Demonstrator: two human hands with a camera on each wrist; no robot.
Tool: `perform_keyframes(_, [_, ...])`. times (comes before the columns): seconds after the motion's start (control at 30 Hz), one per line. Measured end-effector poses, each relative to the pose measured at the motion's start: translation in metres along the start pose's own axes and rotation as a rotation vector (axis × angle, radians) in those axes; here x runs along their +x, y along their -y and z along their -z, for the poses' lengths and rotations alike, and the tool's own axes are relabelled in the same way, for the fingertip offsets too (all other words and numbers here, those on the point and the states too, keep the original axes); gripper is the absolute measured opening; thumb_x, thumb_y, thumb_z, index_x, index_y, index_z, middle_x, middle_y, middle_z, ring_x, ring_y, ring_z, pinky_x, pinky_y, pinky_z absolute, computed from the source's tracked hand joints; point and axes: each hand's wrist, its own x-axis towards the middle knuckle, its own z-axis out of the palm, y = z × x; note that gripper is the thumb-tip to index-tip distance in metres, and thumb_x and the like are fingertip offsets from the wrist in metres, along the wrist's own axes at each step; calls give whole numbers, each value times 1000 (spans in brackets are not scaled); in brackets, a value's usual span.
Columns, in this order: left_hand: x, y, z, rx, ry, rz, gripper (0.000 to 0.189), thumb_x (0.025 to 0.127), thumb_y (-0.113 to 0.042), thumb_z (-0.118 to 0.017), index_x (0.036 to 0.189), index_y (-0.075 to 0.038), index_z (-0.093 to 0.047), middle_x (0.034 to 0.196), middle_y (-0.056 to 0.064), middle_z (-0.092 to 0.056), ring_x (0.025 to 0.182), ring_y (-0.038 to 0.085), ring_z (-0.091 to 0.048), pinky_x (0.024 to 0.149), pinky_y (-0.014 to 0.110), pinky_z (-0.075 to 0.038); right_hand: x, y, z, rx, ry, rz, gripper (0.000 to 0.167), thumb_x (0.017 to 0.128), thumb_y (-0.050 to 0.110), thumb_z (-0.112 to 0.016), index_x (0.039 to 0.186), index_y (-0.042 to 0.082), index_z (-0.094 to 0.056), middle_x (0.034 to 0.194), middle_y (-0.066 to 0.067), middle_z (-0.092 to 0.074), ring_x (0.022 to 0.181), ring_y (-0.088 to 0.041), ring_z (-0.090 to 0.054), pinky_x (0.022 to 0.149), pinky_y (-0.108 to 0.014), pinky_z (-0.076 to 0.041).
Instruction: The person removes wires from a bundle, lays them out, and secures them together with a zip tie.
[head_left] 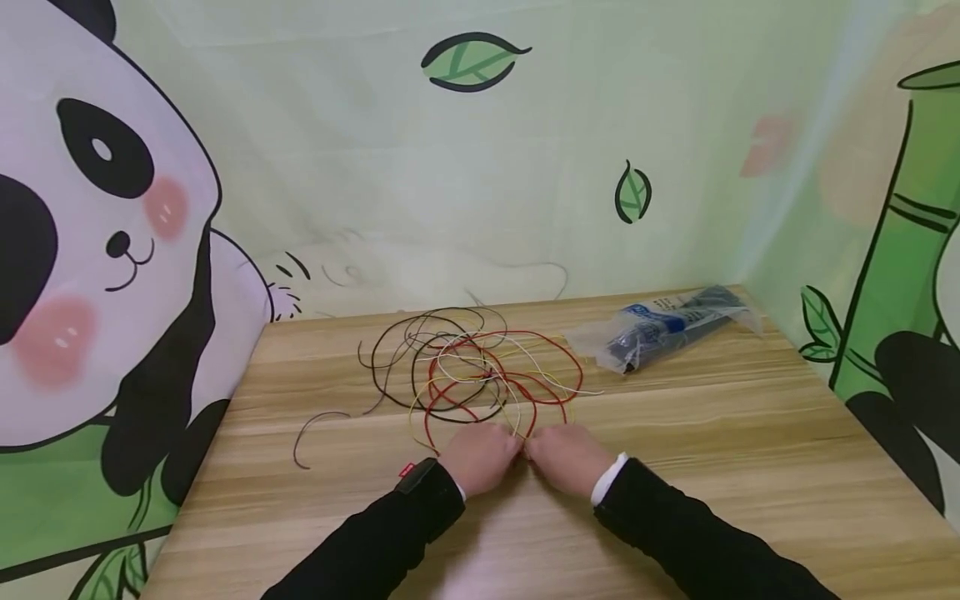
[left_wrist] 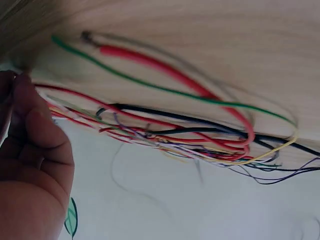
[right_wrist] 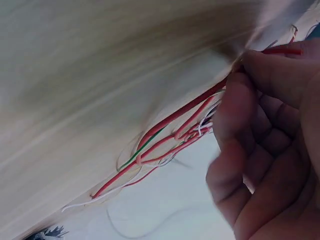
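My left hand (head_left: 482, 457) and right hand (head_left: 566, 460) meet at the near side of a loose tangle of thin wires on the wooden table. Both have their fingers curled and their fingertips close together. In the right wrist view my right thumb and forefinger pinch a red wire (right_wrist: 185, 108), whose short length shows past the thumb. From my left fingertips, at the edge of the left wrist view, a red wire (left_wrist: 75, 92) runs into the tangle. Red, black, white and yellow loops cross in the heap, and a green wire (left_wrist: 150, 85) shows there too.
A clear plastic bag (head_left: 675, 325) with dark contents and blue print lies at the back right of the table. A short dark wire piece (head_left: 297, 440) lies apart on the left. Behind the table hangs a printed panda cloth (head_left: 337, 167).
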Motion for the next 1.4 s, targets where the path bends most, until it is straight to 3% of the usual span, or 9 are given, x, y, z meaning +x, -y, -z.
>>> perform_keyframes(0.27, [-4, 9, -7, -13, 35, 28, 7, 88, -11, -66, 84, -16, -67, 79, -2, -66, 72, 15, -64, 60, 32, -51, -8, -7, 11, 20, 24, -9, 13, 85, 11, -68, 75, 10, -61, 71, -2, -60, 61, -20, -60, 51, -36, -48])
perform_keyframes(0.5, [-11, 21, -9, -49, 39, 49, 6, 90, -11, -65, 92, -16, -68, 83, 0, -65, 76, 17, -65, 64, 32, -52, -18, -14, 7, 36, 11, -36, 11, 86, 16, -70, 78, 10, -64, 73, -2, -61, 63, -19, -60, 54, -35, -49])
perform_keyframes(0.97, [-34, 46, -11, -35, -43, 97, 19, 86, -4, -66, 102, -14, -65, 86, 5, -67, 76, 22, -66, 64, 38, -53, -35, -25, 8, 111, 15, -90, 11, 86, 17, -71, 79, 12, -65, 74, 1, -59, 66, -16, -60, 58, -33, -50])
perform_keyframes(1.2, [-40, 57, -17, -49, -29, 162, 21, 85, 0, -64, 102, -13, -64, 86, 6, -65, 76, 23, -65, 61, 37, -53, -41, -31, 13, 130, 17, -108, 11, 85, 15, -72, 79, 12, -64, 75, 0, -59, 67, -17, -61, 59, -34, -50])
perform_keyframes(1.4, [-47, 76, -21, -79, -85, 249, 19, 84, 4, -65, 97, -10, -63, 86, 8, -66, 77, 25, -66, 60, 37, -53, -48, -41, 17, 150, 12, -152, 11, 84, 12, -73, 80, 10, -62, 74, 0, -56, 65, -17, -59, 57, -34, -49])
